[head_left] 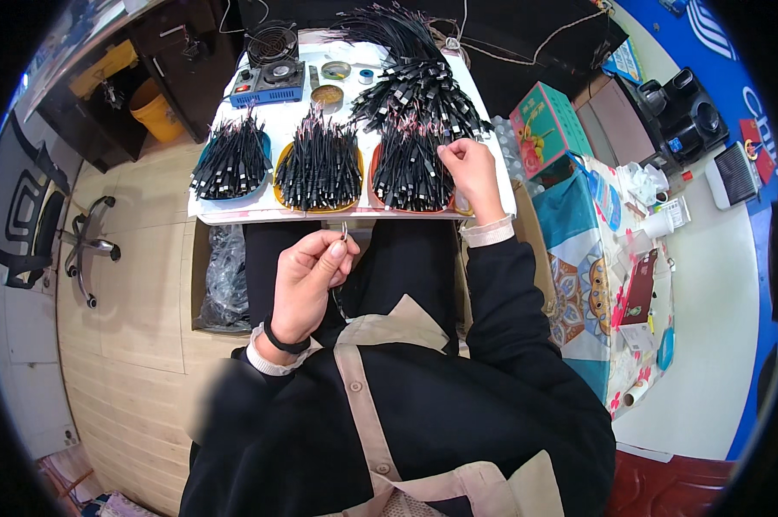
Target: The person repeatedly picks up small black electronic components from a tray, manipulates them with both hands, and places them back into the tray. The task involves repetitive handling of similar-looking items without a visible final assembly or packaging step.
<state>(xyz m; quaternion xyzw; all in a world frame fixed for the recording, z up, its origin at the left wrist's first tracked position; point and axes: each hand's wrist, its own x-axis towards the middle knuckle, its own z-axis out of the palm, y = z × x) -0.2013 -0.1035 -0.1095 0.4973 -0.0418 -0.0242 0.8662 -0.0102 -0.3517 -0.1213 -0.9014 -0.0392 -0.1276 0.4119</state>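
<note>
My left hand (311,271) is closed in a pinch in front of the table's near edge. From its fingertips sticks up the short, pale, shiny end of a thin cable (345,230); a dark length seems to hang below the hand. My right hand (473,177) has its thumb and fingers pressed together beside the cables (410,168) in the orange tray; what they hold, if anything, is hidden. Two more bundles of short black cables stand in a yellow tray (320,208) and a blue tray (206,195). Pinkish wire ends point away from me.
A larger pile of black cables (419,90) lies at the table's back right. A blue device with a fan (277,79), round tins (327,96) and a solder-like spool (367,76) stand behind the trays. Boxes (548,129) and a cluttered side table (613,284) are right.
</note>
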